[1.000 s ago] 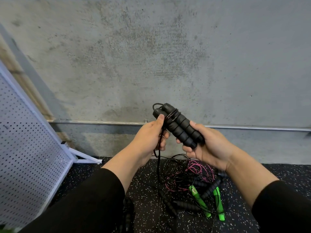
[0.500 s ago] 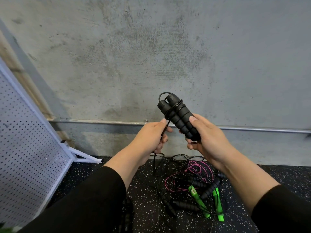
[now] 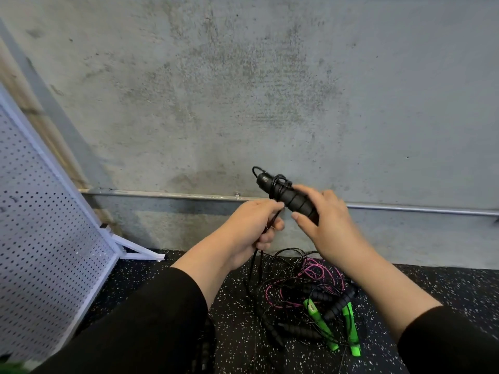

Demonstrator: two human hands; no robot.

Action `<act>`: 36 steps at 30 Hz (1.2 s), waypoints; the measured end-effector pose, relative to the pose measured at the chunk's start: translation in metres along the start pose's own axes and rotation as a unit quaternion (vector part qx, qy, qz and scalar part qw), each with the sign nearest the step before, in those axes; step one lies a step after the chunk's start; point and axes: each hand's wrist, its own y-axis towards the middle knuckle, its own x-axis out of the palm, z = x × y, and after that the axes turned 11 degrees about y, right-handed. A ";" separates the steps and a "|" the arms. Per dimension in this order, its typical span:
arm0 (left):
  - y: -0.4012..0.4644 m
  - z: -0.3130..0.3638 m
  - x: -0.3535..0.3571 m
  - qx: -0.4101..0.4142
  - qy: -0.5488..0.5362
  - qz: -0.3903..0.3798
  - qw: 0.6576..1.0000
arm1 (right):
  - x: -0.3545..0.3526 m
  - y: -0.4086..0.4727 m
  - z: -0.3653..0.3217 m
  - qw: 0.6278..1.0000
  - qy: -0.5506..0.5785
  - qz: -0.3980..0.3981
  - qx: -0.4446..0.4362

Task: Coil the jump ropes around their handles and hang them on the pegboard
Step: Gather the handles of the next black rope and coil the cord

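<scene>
Your right hand [image 3: 322,222] grips the black handles [image 3: 290,197] at center; your left hand [image 3: 252,228] pinches the black cord [image 3: 255,261] at 7 o'clock of them; slack may loosen the few turns, or snag the floor pile [image 3: 310,300] at 6 o'clock.

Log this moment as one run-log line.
step: coiling | right hand: grips black handles | left hand: pinches black cord | floor pile: uncoiled | pegboard: nothing hung in view
</scene>
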 end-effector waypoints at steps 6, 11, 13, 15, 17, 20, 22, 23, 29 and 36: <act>0.001 -0.004 0.003 -0.056 -0.075 0.092 0.991 | 0.009 -0.004 -0.012 0.990 -0.104 -0.019 -0.095; 0.005 -0.008 -0.009 -0.037 -0.070 0.089 0.993 | 0.005 -0.002 -0.015 0.992 0.116 -0.043 0.016; 0.003 -0.008 -0.011 -0.009 -0.037 0.048 0.998 | -0.002 0.002 -0.016 0.933 0.322 -0.025 0.161; -0.001 -0.007 -0.010 0.016 -0.022 0.001 1.000 | -0.008 0.002 -0.017 0.826 0.482 -0.088 0.279; -0.002 -0.007 -0.007 0.036 -0.006 -0.029 0.999 | -0.013 -0.003 -0.017 0.744 0.556 -0.174 0.328; -0.002 -0.007 -0.008 0.039 0.033 -0.024 0.998 | -0.017 -0.005 -0.019 0.713 0.579 -0.207 0.336; -0.001 -0.006 -0.008 0.033 0.062 -0.001 0.998 | -0.018 -0.004 -0.020 0.724 0.578 -0.185 0.326; -0.001 -0.005 -0.007 0.031 0.075 0.010 0.997 | -0.017 -0.004 -0.019 0.737 0.572 -0.171 0.316; -0.003 -0.003 -0.013 0.041 0.199 0.025 0.979 | -0.020 0.007 -0.019 0.784 0.567 -0.022 0.250; -0.002 0.000 -0.010 0.022 0.124 0.024 0.992 | -0.021 0.006 -0.011 0.898 0.371 0.013 0.235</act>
